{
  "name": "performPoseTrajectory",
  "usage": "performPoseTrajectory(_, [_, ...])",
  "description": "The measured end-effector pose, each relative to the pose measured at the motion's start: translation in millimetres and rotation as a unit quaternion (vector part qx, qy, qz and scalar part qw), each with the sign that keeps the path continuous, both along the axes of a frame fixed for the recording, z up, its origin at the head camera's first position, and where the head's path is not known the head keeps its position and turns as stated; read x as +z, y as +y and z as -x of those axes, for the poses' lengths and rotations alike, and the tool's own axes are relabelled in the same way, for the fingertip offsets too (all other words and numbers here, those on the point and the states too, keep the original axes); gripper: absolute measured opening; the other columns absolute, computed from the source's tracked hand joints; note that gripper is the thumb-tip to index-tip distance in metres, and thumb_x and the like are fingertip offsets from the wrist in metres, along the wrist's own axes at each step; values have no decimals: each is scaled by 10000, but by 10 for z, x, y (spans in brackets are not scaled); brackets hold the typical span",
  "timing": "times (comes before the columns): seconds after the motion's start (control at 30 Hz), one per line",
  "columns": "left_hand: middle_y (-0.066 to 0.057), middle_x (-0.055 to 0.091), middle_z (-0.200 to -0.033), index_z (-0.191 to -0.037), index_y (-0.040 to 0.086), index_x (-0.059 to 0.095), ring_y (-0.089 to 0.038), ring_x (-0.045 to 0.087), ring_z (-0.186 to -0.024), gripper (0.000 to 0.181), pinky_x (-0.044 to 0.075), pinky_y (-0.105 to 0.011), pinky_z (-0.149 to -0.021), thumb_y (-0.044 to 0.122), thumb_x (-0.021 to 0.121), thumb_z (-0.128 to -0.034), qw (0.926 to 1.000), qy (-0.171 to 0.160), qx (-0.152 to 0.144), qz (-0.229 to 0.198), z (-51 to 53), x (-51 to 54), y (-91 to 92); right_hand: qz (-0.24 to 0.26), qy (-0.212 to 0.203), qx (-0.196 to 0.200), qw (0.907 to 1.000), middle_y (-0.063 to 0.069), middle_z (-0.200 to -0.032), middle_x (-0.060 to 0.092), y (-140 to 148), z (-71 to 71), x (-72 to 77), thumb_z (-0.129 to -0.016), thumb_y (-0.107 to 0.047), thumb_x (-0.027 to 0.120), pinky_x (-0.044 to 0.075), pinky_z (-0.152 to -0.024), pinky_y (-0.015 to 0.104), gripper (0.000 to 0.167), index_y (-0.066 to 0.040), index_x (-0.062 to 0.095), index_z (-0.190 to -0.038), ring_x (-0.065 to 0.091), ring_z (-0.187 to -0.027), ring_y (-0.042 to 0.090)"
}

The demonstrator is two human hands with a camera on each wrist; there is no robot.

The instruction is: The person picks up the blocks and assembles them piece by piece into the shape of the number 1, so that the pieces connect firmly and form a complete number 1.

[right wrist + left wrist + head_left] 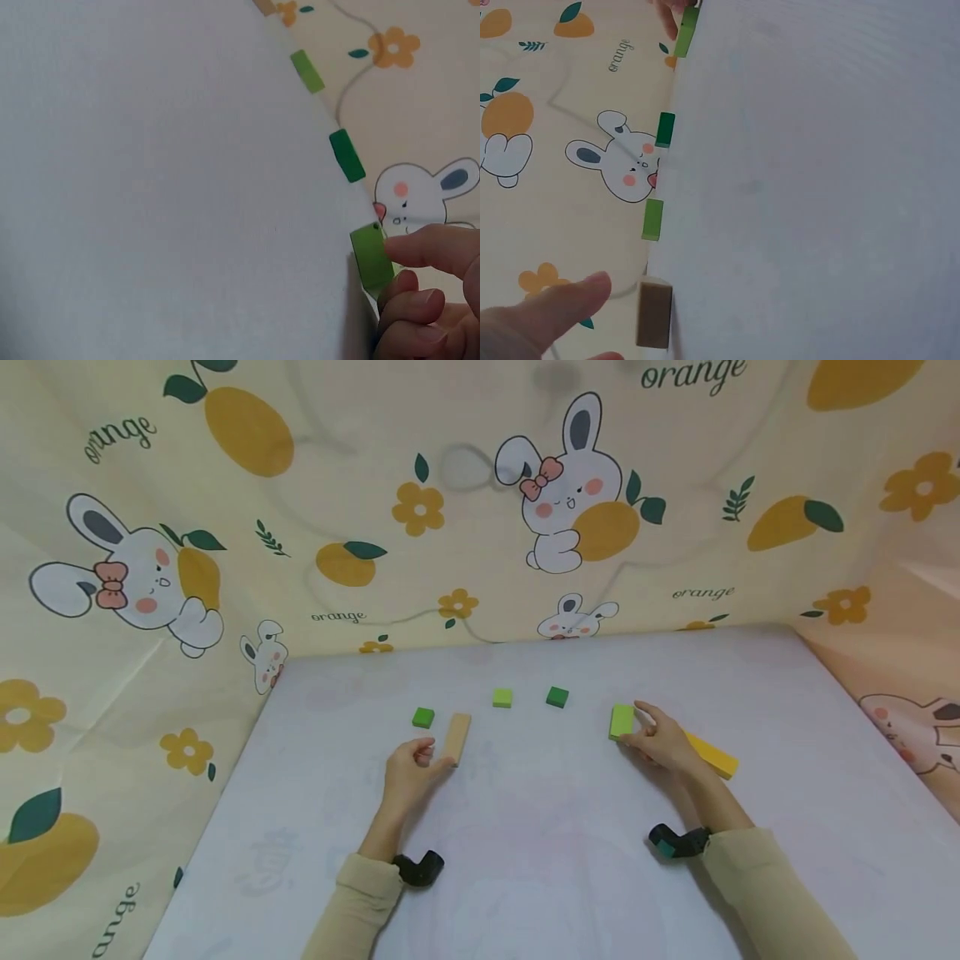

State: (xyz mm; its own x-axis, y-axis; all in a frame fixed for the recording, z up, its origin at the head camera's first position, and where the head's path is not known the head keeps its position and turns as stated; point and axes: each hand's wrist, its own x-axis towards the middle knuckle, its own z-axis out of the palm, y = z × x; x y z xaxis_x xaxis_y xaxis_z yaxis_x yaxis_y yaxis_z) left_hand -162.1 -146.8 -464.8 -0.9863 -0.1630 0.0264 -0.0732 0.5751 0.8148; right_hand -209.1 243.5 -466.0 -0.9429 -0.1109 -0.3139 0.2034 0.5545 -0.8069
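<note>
My left hand (408,774) is beside a plain wooden block (457,739), its thumb at the near end and its other fingers bent loosely. In the left wrist view, a gap separates a finger (585,296) from that wooden block (654,313). Farther right, my right hand (663,739) pinches a light green block (621,722) between thumb and fingers. The right wrist view has this green block (372,256) with a fingertip against its side. A yellow block (712,755) lies just behind the right hand, partly hidden by it.
A small green block (423,717) lies left of the wooden one. Between the hands are a small light green block (502,697) and a dark green block (557,697). A printed cloth (465,527) rises behind the white tabletop (540,827).
</note>
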Motion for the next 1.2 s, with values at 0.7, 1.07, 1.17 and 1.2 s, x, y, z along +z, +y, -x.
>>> performPoseTrajectory(0.7, [-150,677,-837,-1025,-52,699,-135,502,-715,411,374,-219,-638,185,822,-713,9991,-228,-91,338,44,-49,105,44,196,276,9994,-137,-524,456,68,4,-70,-930,-194,612,378,-472,205,760,9,175,-1518,396,-463,30])
performPoseTrajectory(1.07, [-134,683,-836,-1025,-29,708,-127,504,-701,366,364,-207,-623,163,807,-729,9987,-345,76,354,61,-69,117,87,209,246,9994,-128,-541,470,51,-7,-72,-937,-169,602,383,-474,204,742,13,176,-1516,404,-471,28])
performPoseTrajectory(1.17, [-130,686,-846,-1032,-22,713,-137,520,-713,366,368,-208,-627,166,799,-730,9986,-298,134,417,63,-69,116,56,170,221,9996,-125,-544,472,49,-4,-69,-937,-174,603,385,-475,205,744,3,175,-1518,409,-473,31])
performPoseTrajectory(1.2, [-128,687,-852,-1037,-17,715,-142,528,-722,367,371,-210,-632,167,796,-731,9984,-295,168,441,62,-67,115,43,166,217,9996,-122,-544,472,49,-3,-69,-936,-175,604,386,-475,206,745,1,175,-1519,410,-472,33])
